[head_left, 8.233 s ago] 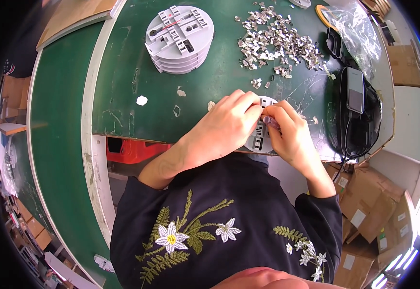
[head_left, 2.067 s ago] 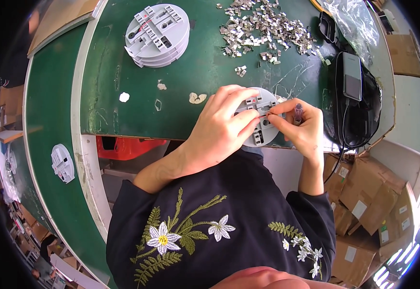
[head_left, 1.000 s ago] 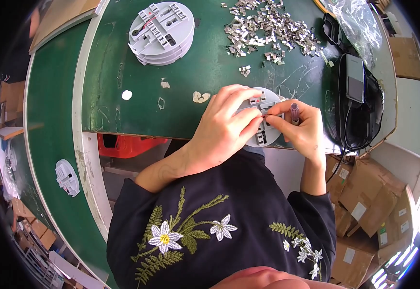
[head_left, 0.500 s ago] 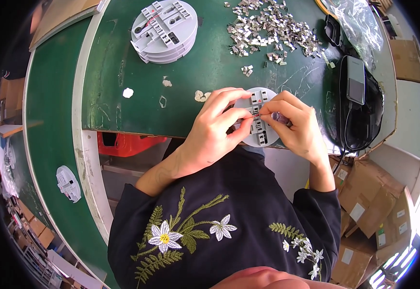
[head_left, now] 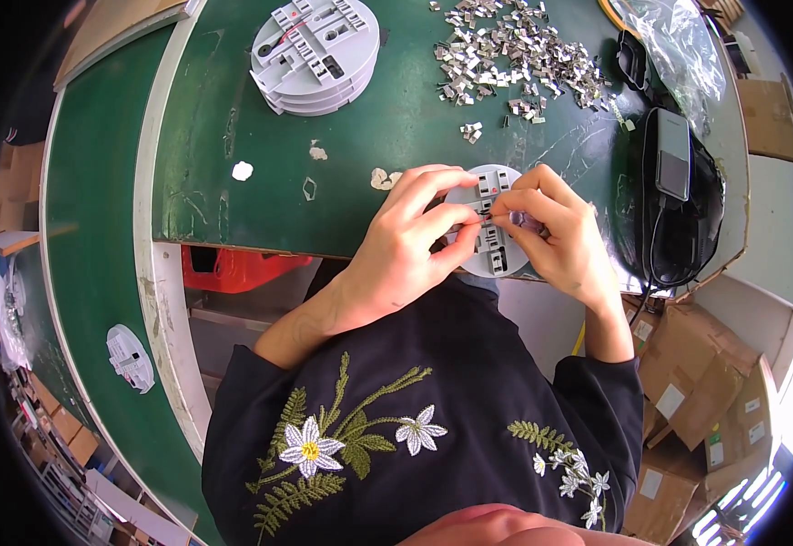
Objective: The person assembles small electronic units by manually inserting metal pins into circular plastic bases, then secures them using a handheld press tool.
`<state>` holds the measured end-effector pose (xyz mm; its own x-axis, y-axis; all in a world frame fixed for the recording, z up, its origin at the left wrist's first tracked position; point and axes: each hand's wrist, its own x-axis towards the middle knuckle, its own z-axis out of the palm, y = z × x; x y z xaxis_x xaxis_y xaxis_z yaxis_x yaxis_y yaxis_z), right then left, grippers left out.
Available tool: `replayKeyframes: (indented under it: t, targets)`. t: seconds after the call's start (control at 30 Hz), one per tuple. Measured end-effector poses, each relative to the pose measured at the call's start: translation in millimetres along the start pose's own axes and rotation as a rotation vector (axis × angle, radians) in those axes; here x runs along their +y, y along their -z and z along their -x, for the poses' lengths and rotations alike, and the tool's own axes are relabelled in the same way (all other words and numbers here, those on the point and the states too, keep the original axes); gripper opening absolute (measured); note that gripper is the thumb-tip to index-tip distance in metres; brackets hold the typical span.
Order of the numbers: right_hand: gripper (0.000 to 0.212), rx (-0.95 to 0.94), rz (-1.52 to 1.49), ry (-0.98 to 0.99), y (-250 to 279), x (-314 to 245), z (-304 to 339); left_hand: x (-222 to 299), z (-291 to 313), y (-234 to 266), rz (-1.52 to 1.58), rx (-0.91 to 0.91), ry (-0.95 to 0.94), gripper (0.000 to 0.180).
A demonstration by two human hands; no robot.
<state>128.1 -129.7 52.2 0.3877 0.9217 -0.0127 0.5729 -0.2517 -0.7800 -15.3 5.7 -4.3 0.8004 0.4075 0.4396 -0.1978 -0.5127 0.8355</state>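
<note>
A round grey plate (head_left: pixel 497 239) is set at the near edge of the green table (head_left: pixel 260 205), partly covered by both hands. At its middle, a small red strand (head_left: pixel 485 217), probably wire, is seen between the fingertips. The left hand's (head_left: pixel 410 238) thumb and forefinger are narrowed; whether the strand is gripped cannot be told. A purple handle (head_left: pixel 524 221) is held in the right hand (head_left: pixel 562 235), fingertips bunched. Wire placement seems in hand; steady, fine guiding is called for. Beyond lie metal clips (head_left: pixel 528 64) and stacked plates (head_left: pixel 319 68).
</note>
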Motion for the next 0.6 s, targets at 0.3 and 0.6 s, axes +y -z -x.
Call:
replayKeyframes:
  t: [0.3, 0.6]
  targets:
    - [0.01, -0.053, 0.158, -0.001, 3.4, -16.4, -9.6, 1.2, 1.1, -1.2, 0.009, 0.01, 0.056, 0.016]
    - [0.007, -0.15, 0.111, -0.064, 9.6, -20.3, -21.1, -2.0, 3.3, -2.8, 0.014, 0.043, 0.016, 0.018]
